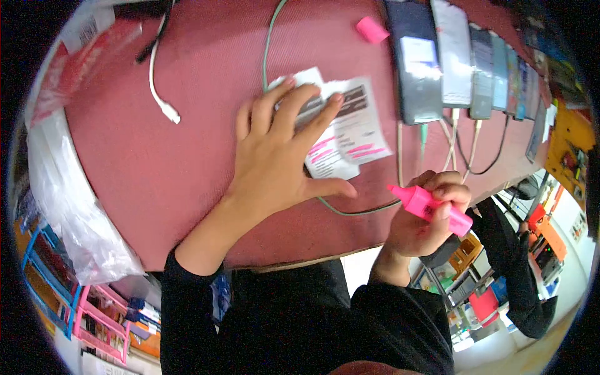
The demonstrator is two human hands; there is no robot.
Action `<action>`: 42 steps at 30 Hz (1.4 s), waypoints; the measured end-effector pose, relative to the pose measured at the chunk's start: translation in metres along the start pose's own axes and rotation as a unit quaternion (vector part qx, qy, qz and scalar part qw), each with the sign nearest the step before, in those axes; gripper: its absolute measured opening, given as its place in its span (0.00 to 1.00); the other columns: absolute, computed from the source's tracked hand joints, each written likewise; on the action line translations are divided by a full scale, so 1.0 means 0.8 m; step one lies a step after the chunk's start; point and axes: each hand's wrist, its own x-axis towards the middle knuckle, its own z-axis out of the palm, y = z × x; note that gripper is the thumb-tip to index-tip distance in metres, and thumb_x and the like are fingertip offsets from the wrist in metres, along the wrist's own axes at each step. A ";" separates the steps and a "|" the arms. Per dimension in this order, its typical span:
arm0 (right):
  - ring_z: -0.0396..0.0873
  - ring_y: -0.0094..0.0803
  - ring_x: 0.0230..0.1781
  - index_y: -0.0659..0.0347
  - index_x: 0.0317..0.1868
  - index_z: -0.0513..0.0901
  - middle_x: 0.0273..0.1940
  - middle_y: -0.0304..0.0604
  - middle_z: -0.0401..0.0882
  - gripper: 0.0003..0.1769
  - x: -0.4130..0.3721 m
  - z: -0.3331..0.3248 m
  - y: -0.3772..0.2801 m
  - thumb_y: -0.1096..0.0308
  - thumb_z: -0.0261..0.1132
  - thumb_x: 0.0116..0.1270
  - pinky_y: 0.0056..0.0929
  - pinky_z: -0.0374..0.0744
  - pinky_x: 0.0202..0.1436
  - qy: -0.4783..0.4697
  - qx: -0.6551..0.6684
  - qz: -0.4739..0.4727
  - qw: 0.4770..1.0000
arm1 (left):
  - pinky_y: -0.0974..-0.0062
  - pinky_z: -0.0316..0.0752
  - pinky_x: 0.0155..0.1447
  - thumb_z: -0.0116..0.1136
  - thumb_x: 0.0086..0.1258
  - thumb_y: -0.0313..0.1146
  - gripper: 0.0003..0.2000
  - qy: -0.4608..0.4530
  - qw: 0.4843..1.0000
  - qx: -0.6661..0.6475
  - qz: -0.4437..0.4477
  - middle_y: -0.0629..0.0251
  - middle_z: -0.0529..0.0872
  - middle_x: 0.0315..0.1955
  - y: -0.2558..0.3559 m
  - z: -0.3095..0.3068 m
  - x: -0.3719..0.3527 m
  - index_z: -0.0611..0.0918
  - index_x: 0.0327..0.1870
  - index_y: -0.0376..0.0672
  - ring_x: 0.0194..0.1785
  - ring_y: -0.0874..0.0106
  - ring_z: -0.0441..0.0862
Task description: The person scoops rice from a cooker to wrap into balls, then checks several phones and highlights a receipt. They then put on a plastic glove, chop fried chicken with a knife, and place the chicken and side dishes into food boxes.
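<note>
My left hand [269, 147] lies with its fingers spread over two printed paper slips [364, 122], its fingertips resting on their upper part. Pink highlighter strokes mark several printed lines on the slips. In my right hand [417, 232] is an uncapped pink highlighter [425, 205], gripped around its body. Its tip points up and left, apart from the paper. A pink cap [372, 30] lies on the red table [181, 187], beyond the slips. Part of the printing is hidden under my left hand.
Several phones stand in a row at the right, a dark one [414, 87] nearest, with charging cables [451, 140] attached. A white cable [153, 90] and a green cable [353, 213] cross the table. Plastic bags [75, 200] line its left edge. Another person's dark sleeve [519, 269] shows at right.
</note>
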 end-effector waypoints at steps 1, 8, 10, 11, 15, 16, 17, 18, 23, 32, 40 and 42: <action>0.68 0.29 0.34 0.64 0.36 0.69 0.34 0.44 0.66 0.12 0.013 -0.002 -0.014 0.70 0.64 0.57 0.27 0.72 0.40 0.000 -0.059 -0.001 0.998 | 0.56 0.55 0.59 0.64 0.47 0.58 0.33 0.013 1.000 0.000 0.009 0.64 0.72 0.53 -0.003 0.001 0.000 0.78 0.55 0.51 0.60 0.59 0.63; 0.76 0.29 0.35 0.64 0.34 0.78 0.33 0.42 0.78 0.07 0.114 0.046 0.005 0.77 0.67 0.55 0.25 0.72 0.41 -0.029 -0.280 -0.038 0.959 | 0.53 0.56 0.59 0.64 0.53 0.42 0.16 0.119 0.987 0.099 0.032 0.62 0.69 0.60 0.011 0.020 0.030 0.80 0.39 0.43 0.66 0.57 0.60; 0.78 0.32 0.33 0.64 0.33 0.80 0.32 0.44 0.79 0.06 0.129 0.051 0.012 0.76 0.67 0.54 0.25 0.73 0.39 -0.100 -0.315 -0.070 0.941 | 0.49 0.55 0.62 0.64 0.52 0.39 0.14 0.102 0.989 0.097 0.051 0.59 0.63 0.66 0.007 0.015 0.045 0.78 0.34 0.41 0.71 0.54 0.52; 0.80 0.36 0.33 0.64 0.32 0.81 0.32 0.46 0.80 0.06 0.132 0.055 0.007 0.76 0.67 0.53 0.27 0.75 0.38 -0.118 -0.364 -0.121 0.916 | 0.47 0.53 0.63 0.64 0.52 0.39 0.14 0.077 0.994 0.059 0.055 0.57 0.59 0.67 0.005 0.010 0.052 0.77 0.34 0.41 0.71 0.53 0.50; 0.81 0.34 0.36 0.66 0.35 0.82 0.35 0.47 0.82 0.07 0.134 0.050 0.010 0.78 0.67 0.53 0.26 0.76 0.41 -0.174 -0.384 -0.150 0.894 | 0.44 0.49 0.67 0.67 0.49 0.40 0.15 0.031 0.997 0.010 0.075 0.55 0.52 0.70 -0.004 -0.003 0.073 0.76 0.32 0.41 0.73 0.51 0.44; 0.81 0.34 0.36 0.66 0.35 0.82 0.35 0.47 0.82 0.07 0.133 0.051 0.008 0.78 0.67 0.53 0.26 0.76 0.41 -0.173 -0.383 -0.155 0.894 | 0.45 0.48 0.68 0.67 0.48 0.40 0.16 0.017 0.997 0.000 0.082 0.55 0.52 0.70 -0.005 -0.005 0.078 0.76 0.31 0.41 0.73 0.51 0.44; 0.81 0.34 0.36 0.66 0.35 0.82 0.36 0.47 0.82 0.08 0.131 0.054 0.008 0.78 0.68 0.53 0.26 0.77 0.41 -0.174 -0.370 -0.139 0.902 | 0.45 0.48 0.68 0.67 0.48 0.40 0.16 0.020 0.996 0.002 0.085 0.55 0.52 0.70 -0.006 -0.005 0.082 0.76 0.31 0.41 0.73 0.51 0.44; 0.81 0.34 0.37 0.66 0.36 0.83 0.36 0.47 0.82 0.09 0.129 0.055 0.009 0.78 0.68 0.52 0.26 0.77 0.42 -0.175 -0.355 -0.122 0.910 | 0.45 0.47 0.68 0.68 0.47 0.40 0.16 -0.004 0.996 -0.001 0.085 0.55 0.53 0.70 -0.006 -0.006 0.085 0.76 0.30 0.42 0.73 0.52 0.44; 0.82 0.36 0.38 0.65 0.37 0.83 0.36 0.47 0.83 0.10 0.137 0.052 0.032 0.78 0.68 0.52 0.27 0.77 0.42 -0.202 -0.332 -0.162 0.907 | 0.48 0.42 0.70 0.69 0.46 0.42 0.16 -0.044 0.995 -0.017 0.088 0.57 0.56 0.69 -0.012 -0.001 0.094 0.75 0.28 0.45 0.74 0.55 0.46; 0.78 0.52 0.40 0.62 0.46 0.80 0.39 0.55 0.80 0.18 0.234 0.125 0.020 0.68 0.66 0.53 0.42 0.76 0.44 -0.468 -0.532 -0.058 0.703 | 0.53 0.44 0.70 0.73 0.42 0.41 0.22 -0.006 0.999 -0.025 0.029 0.48 0.61 0.65 0.000 0.004 0.087 0.75 0.34 0.44 0.72 0.53 0.49; 0.49 0.57 0.69 0.51 0.63 0.69 0.66 0.54 0.58 0.34 0.162 -0.021 0.000 0.51 0.64 0.57 0.57 0.57 0.65 -0.332 -0.569 -0.224 0.718 | 0.57 0.64 0.56 0.72 0.44 0.43 0.33 0.027 0.962 0.063 -0.263 0.53 0.72 0.50 0.060 0.006 0.058 0.72 0.51 0.40 0.57 0.54 0.67; 0.41 0.57 0.72 0.50 0.64 0.69 0.70 0.52 0.51 0.35 0.139 -0.036 0.000 0.46 0.63 0.57 0.62 0.51 0.66 -0.336 -0.611 -0.215 0.683 | 0.59 0.66 0.55 0.71 0.46 0.42 0.32 0.026 0.958 0.046 -0.283 0.52 0.74 0.48 0.062 0.011 0.052 0.72 0.52 0.39 0.56 0.54 0.68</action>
